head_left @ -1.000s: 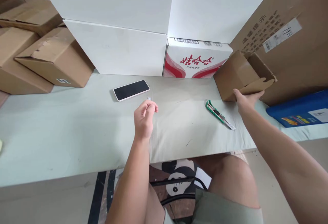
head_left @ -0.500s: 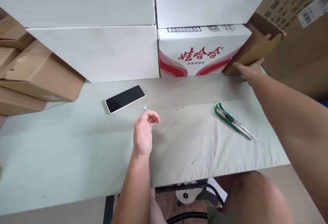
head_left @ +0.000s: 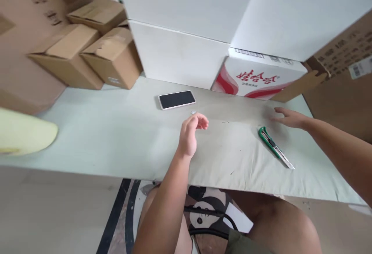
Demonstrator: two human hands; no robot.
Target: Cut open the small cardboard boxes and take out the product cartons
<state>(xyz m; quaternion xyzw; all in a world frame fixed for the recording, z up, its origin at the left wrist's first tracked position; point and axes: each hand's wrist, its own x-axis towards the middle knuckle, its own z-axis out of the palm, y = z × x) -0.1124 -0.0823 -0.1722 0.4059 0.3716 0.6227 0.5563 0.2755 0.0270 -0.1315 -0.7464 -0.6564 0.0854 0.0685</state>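
Note:
My left hand (head_left: pixel 192 132) hovers over the middle of the pale green table (head_left: pixel 116 137), fingers loosely curled with nothing visible in them. Just beyond its fingertips lie a tiny white chip (head_left: pixel 193 111) and a phone (head_left: pixel 176 99), screen up. My right hand (head_left: pixel 289 117) is stretched out flat and empty over the table. It is just above the handle end of a green utility knife (head_left: pixel 274 147) with its blade out. A small brown carton (head_left: pixel 302 83) stands behind that hand, apart from it.
White boxes (head_left: pixel 180 56) and a red-and-white printed case (head_left: pixel 258 77) line the back of the table. Brown cartons (head_left: pixel 95 52) are stacked at the left and a large one (head_left: pixel 343 87) at the right. A pale yellow object (head_left: pixel 26 132) lies at the left edge.
My right hand has let go of the small brown carton and come down toward the knife. The view has swung left. My left hand has barely moved.

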